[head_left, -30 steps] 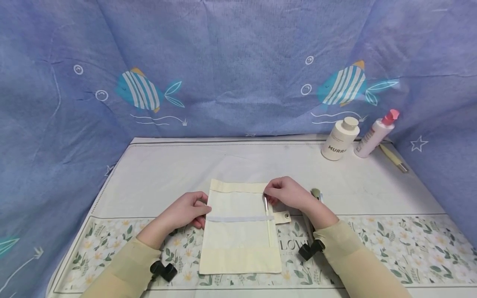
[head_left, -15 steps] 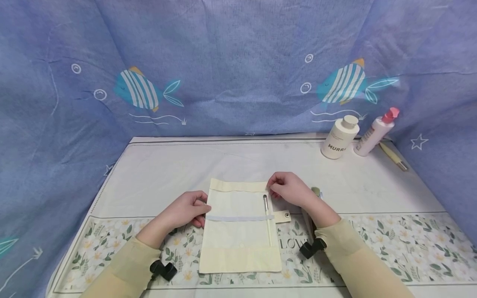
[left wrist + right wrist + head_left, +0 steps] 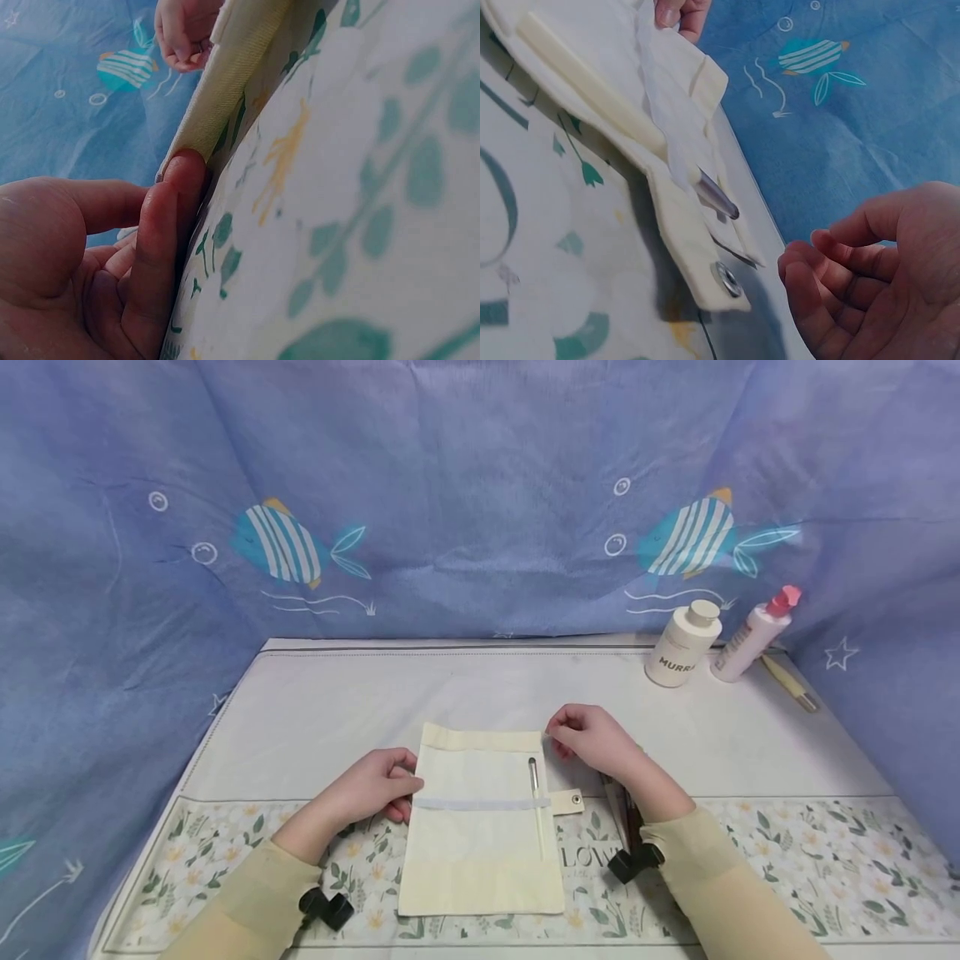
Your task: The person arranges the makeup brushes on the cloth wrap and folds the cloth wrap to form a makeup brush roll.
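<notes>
A cream fabric brush roll (image 3: pixel 480 887) lies unfolded on the table, with a pale elastic band (image 3: pixel 472 804) across its middle. Tucked under the band near the right edge is a makeup brush (image 3: pixel 538 831), its dark tip towards the far side. My left hand (image 3: pixel 381 785) pinches the roll's left edge, fingertips underneath in the left wrist view. Just off the far right corner, my right hand (image 3: pixel 590 739) hovers with loosely curled fingers; nothing is between them in the right wrist view. A snap tab (image 3: pixel 705 259) sticks out from the roll's right side.
More brushes (image 3: pixel 615 806) lie partly hidden beneath my right forearm. At the back right stand a white bottle (image 3: pixel 682 645) and a pink-topped pump bottle (image 3: pixel 752 639), with a cream-handled brush (image 3: pixel 789 681) beside them. A blue fish-print curtain (image 3: pixel 480 510) hangs behind the table.
My right hand has drawn away from the brush's tip, moving right past the roll's corner, and the tip is now uncovered. My left hand keeps its place at the left edge.
</notes>
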Demonstrator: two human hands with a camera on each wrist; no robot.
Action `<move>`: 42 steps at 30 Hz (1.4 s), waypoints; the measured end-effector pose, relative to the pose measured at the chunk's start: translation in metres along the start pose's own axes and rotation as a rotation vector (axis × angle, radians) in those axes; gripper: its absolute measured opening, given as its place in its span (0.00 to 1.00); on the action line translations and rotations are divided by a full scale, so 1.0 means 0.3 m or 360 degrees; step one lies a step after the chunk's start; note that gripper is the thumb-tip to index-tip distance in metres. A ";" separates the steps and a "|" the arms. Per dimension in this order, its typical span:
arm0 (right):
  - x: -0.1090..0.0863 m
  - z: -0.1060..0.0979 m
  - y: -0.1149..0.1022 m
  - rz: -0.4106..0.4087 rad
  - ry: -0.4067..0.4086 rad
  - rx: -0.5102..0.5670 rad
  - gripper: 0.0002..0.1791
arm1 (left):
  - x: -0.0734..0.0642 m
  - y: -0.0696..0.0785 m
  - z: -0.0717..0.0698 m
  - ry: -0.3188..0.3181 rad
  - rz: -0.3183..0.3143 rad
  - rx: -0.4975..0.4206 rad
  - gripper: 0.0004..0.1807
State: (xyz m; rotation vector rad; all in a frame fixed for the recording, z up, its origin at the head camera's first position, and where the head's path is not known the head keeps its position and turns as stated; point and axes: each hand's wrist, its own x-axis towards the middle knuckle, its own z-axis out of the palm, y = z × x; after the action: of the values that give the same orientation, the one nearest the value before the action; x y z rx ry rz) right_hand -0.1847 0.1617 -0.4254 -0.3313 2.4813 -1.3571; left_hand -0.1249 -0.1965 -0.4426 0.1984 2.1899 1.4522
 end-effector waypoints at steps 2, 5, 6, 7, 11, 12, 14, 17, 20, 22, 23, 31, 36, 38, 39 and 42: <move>-0.006 -0.004 0.005 0.0003 -0.0001 -0.0001 0.09 | -0.003 -0.002 0.003 -0.0012 -0.0011 -0.0005 0.15; -0.010 -0.015 0.012 0.0011 0.0021 0.0033 0.10 | -0.005 -0.004 0.006 -0.0016 -0.0009 -0.0009 0.15; -0.009 -0.020 0.016 0.0004 0.0027 0.0041 0.10 | -0.005 -0.004 0.006 -0.0012 -0.0006 -0.0008 0.15; -0.008 -0.025 0.020 0.0000 0.0037 0.0055 0.10 | -0.005 -0.004 0.006 -0.0009 -0.0002 -0.0006 0.15; -0.010 -0.047 0.036 0.0003 0.0079 0.0108 0.11 | -0.003 -0.002 0.003 -0.0001 0.0006 0.0002 0.15; -0.011 -0.054 0.039 0.0002 0.0092 0.0123 0.11 | -0.002 -0.001 0.002 -0.0002 0.0006 0.0002 0.16; -0.019 -0.068 0.043 0.0013 0.0130 0.0142 0.11 | -0.001 -0.002 0.001 -0.0007 0.0005 0.0006 0.16; -0.031 -0.093 0.047 0.0016 0.0184 0.0145 0.12 | -0.002 -0.002 0.000 -0.0012 0.0009 0.0013 0.16; -0.047 -0.115 0.056 0.0036 0.0219 0.0135 0.12 | -0.003 -0.002 -0.001 -0.0016 0.0012 0.0016 0.16; -0.059 -0.126 0.067 0.0048 0.0224 0.0134 0.12 | -0.003 -0.002 -0.001 -0.0022 0.0017 0.0017 0.17; -0.066 -0.130 0.074 0.0056 0.0226 0.0138 0.12 | -0.003 -0.002 -0.001 -0.0025 0.0019 0.0017 0.17; -0.104 -0.156 0.119 0.0073 0.0269 0.0169 0.13 | 0.005 -0.003 0.002 -0.0039 0.0023 0.0034 0.16; -0.130 -0.171 0.127 0.0073 0.0264 0.0184 0.12 | 0.005 -0.008 0.005 -0.0049 0.0008 0.0037 0.16; -0.140 -0.178 0.125 0.0066 0.0263 0.0175 0.12 | 0.004 -0.009 0.004 -0.0045 0.0002 0.0035 0.17; -0.145 -0.182 0.124 0.0062 0.0264 0.0164 0.12 | 0.004 -0.009 0.004 -0.0042 0.0003 0.0036 0.17; -0.162 -0.196 0.128 0.0074 0.0281 0.0131 0.12 | 0.004 -0.003 0.003 -0.0032 0.0004 0.0023 0.17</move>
State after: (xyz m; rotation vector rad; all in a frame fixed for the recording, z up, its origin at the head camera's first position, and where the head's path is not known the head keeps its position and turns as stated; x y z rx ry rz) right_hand -0.1628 0.2442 -0.4208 -0.1398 2.5459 -1.5243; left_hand -0.1254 -0.1958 -0.4441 0.2196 2.1853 1.4300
